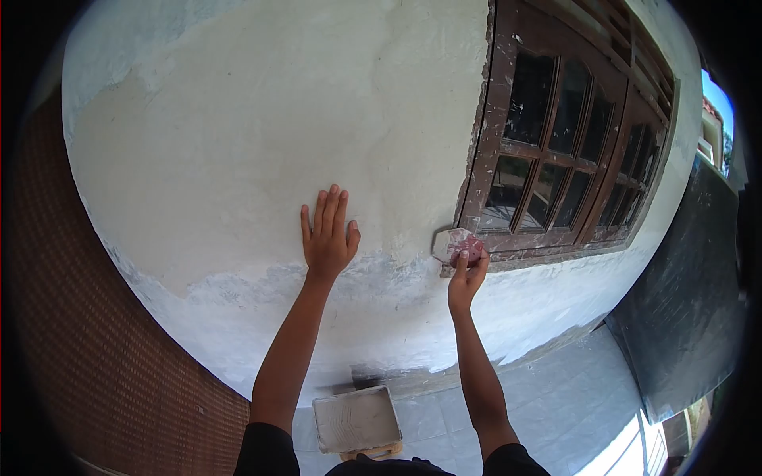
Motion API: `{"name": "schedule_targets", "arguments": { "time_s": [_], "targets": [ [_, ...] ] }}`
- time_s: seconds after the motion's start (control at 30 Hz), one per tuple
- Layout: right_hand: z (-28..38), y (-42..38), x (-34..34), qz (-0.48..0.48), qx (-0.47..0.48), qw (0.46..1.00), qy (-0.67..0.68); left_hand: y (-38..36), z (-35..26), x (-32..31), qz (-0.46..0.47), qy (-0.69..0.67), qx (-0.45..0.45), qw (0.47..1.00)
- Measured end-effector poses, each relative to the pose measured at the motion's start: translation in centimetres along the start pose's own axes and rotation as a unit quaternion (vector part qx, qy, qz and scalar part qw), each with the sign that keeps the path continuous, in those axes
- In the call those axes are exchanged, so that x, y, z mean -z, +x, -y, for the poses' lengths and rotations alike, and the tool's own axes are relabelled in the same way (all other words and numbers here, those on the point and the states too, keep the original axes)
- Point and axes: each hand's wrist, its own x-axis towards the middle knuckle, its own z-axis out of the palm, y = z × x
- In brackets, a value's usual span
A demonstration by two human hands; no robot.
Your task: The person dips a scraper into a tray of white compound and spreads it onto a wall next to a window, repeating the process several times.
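My left hand lies flat against the whitish plastered wall, fingers stretched upward and thumb out to the right. Nothing is held in it. At the lower left corner of the brown wooden window frame, my right hand pinches a small flat scraper-like piece, pale with a smeared red patch. This piece is against the wall where it meets the frame; its far side is hidden. Pale smears and specks mark the window wood.
A paint tray with pale residue stands below, between my arms, on a yellowish support. Grey sheeting covers the floor. A brown woven screen runs along the left, and a dark sheet hangs at the right.
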Motion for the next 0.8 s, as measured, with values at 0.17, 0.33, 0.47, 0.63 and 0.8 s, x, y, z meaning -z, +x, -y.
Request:
{"name": "schedule_targets", "arguments": {
  "time_s": [0.17,0.33,0.47,0.63,0.8],
  "targets": [
    [0.4,0.3,0.0,0.071,0.089,0.984,-0.134,-0.1,-0.1,0.0,0.005,-0.012,0.005,1.0],
    [1.6,0.7,-1.3,0.081,0.1,0.99,-0.056,0.0,-0.1,0.1,-0.001,0.0,-0.001,1.0],
    [2.6,1.5,-2.0,0.167,0.168,0.952,-0.192,-0.1,-0.2,0.2,0.001,-0.013,0.005,1.0],
    [2.1,2.3,-2.5,0.051,0.111,0.992,-0.032,0.1,-0.1,0.2,-0.009,-0.002,-0.002,1.0],
    [1.5,3.4,-2.2,-0.033,-0.004,0.999,0.006,-0.1,-0.2,0.1,-0.001,-0.008,0.003,1.0]
  ]
}}
